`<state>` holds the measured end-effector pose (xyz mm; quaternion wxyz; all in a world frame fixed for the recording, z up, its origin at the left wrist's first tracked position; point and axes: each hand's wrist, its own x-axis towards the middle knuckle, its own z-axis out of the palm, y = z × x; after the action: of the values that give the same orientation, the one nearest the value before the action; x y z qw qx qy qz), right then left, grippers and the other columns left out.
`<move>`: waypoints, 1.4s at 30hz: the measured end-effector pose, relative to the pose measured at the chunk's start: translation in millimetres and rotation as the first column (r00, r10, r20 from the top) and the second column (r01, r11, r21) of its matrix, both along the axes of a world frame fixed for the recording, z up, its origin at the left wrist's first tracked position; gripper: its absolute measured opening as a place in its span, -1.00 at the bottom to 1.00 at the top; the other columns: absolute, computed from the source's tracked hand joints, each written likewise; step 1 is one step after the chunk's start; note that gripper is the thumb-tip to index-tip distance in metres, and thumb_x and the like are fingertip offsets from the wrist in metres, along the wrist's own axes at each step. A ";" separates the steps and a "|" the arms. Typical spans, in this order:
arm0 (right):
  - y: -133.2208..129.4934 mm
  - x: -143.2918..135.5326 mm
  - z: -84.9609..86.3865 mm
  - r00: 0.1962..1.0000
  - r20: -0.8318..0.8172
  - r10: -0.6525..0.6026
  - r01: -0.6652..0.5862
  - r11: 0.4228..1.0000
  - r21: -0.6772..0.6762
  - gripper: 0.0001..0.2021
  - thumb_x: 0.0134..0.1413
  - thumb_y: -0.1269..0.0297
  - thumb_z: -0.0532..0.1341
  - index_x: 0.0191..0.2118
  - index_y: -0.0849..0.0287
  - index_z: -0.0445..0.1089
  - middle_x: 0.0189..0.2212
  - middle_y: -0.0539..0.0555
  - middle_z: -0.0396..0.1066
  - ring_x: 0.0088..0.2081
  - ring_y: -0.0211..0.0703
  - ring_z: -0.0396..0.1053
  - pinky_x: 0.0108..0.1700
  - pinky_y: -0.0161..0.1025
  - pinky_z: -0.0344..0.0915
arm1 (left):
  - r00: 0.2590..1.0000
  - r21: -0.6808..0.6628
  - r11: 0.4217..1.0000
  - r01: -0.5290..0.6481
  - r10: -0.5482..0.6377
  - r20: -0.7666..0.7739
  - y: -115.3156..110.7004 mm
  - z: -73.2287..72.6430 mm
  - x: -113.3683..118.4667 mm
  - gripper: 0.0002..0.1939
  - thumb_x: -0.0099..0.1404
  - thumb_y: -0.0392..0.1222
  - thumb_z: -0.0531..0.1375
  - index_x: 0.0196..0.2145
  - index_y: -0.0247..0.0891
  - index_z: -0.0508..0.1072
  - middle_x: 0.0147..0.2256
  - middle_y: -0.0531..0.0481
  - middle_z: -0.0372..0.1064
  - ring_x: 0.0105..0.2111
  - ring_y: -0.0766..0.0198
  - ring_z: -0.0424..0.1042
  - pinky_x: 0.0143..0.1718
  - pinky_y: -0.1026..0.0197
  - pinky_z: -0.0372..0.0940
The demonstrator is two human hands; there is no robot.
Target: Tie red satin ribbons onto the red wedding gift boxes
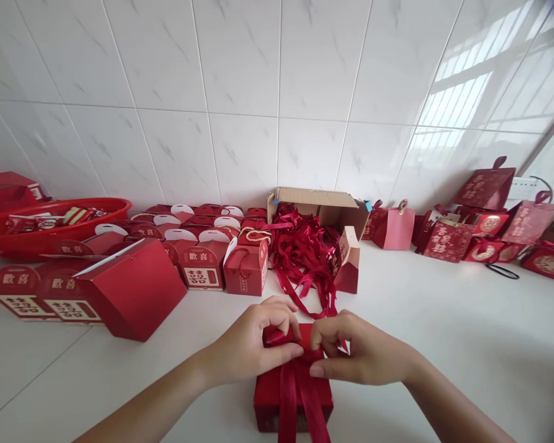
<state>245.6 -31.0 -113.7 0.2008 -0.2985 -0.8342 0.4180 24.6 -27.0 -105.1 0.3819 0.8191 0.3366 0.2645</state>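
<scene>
A red box (266,400) stands on the white table close to me, with a dark red ribbon (288,400) over its top and two tails hanging down its near side. My left hand (253,341) is closed on the ribbon at the top left of the box, a loop showing between thumb and fingers. On the right side, my right hand (357,351) pinches the ribbon with curled fingers, and a ribbon end pokes out behind them. The knot area between the hands is partly hidden by my fingers.
Behind the box, a cardboard box (314,197) lies on its side, spilling red ribbons (300,246). Rows of red gift boxes (203,264) and a red basin (85,231) of packets stand left. Several decorated boxes (447,237) sit at the right by the tiled wall.
</scene>
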 end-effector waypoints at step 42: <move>-4.1 -17.5 -33.5 0.874 -0.232 -0.427 0.448 0.893 0.042 -0.63 0.14 0.06 0.16 -0.58 0.18 0.24 -0.22 0.07 0.19 -0.09 -0.02 0.20 0.08 0.03 -0.02 | 0.987 -0.187 0.978 -0.092 0.114 0.111 1.5 -12.8 1.4 -0.87 0.04 -0.22 0.35 -0.50 -0.27 0.46 -0.15 -0.09 0.49 -0.04 0.08 0.41 -0.01 0.14 0.25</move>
<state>228.1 -35.1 -147.2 0.3938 -0.4221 -0.7370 0.3516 25.9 -25.5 -117.9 0.4601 0.7449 0.3775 0.3016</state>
